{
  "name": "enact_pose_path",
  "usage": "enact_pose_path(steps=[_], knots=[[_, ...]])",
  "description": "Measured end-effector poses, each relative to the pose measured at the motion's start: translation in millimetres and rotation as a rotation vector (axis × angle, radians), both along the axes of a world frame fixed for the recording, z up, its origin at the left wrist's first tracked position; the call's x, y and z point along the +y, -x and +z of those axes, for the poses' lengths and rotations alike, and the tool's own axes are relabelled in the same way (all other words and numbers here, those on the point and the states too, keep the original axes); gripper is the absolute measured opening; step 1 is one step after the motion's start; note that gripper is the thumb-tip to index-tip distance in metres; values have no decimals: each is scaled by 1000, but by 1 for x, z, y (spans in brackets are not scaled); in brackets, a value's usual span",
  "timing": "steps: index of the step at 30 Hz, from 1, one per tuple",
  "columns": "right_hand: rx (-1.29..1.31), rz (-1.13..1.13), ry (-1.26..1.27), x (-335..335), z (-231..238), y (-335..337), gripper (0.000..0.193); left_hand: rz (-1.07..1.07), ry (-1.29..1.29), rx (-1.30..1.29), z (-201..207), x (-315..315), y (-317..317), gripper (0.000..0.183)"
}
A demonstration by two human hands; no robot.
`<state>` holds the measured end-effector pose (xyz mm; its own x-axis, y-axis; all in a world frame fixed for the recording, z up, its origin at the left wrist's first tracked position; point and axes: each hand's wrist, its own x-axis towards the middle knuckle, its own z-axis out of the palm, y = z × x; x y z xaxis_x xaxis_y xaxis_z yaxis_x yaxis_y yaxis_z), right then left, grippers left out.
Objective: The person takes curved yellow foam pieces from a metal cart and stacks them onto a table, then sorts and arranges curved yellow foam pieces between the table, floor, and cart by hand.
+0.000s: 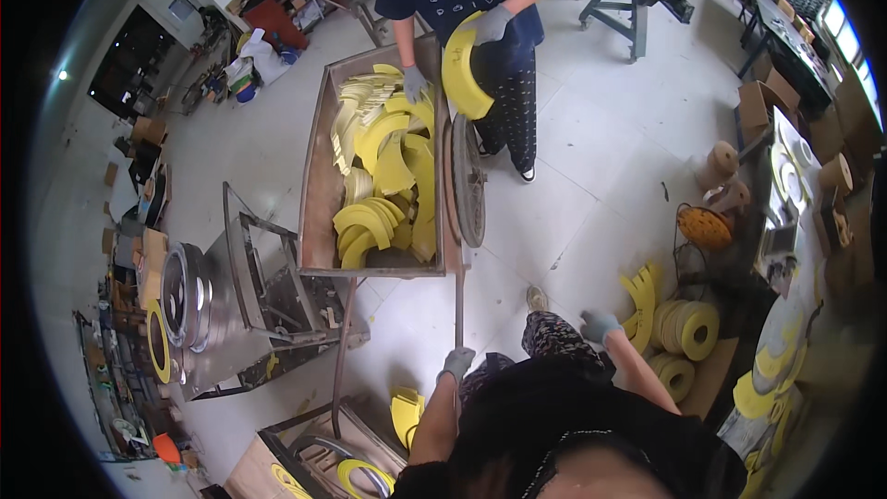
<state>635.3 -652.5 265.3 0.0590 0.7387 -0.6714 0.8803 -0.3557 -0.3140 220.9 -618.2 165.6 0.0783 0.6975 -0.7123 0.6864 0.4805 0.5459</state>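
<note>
In a grey glove, my left hand (455, 365) is closed round the metal handle bar (459, 310) of a cart. My right hand (601, 325), also gloved, hangs out to the right with fingers partly spread and nothing in it, close to some yellow curved pieces (639, 300). The brown metal cart (314, 208) in front of me holds a heap of yellow arc-shaped pieces (393, 166). Across it a co-worker in a dark T-shirt holds up one yellow arc piece (459, 74); that person's other gloved hand (415, 83) reaches into the heap.
Yellow rings (688, 328) are stacked on the floor at right, beside an orange round object (705, 226). A metal frame table (222, 314) bearing large metal rings (185, 296) stands left. A second cart (277, 434) with rings lies at lower left. The near cart wheel (468, 180) sticks out.
</note>
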Motion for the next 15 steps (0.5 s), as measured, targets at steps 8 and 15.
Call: enact_pose_path(steps=[8, 15], knots=[[74, 350, -356, 271, 46, 33, 40, 583, -127, -603, 48, 134, -63, 15], [380, 451, -171, 390, 65, 132, 81, 902, 25, -647, 0, 143, -4, 16]])
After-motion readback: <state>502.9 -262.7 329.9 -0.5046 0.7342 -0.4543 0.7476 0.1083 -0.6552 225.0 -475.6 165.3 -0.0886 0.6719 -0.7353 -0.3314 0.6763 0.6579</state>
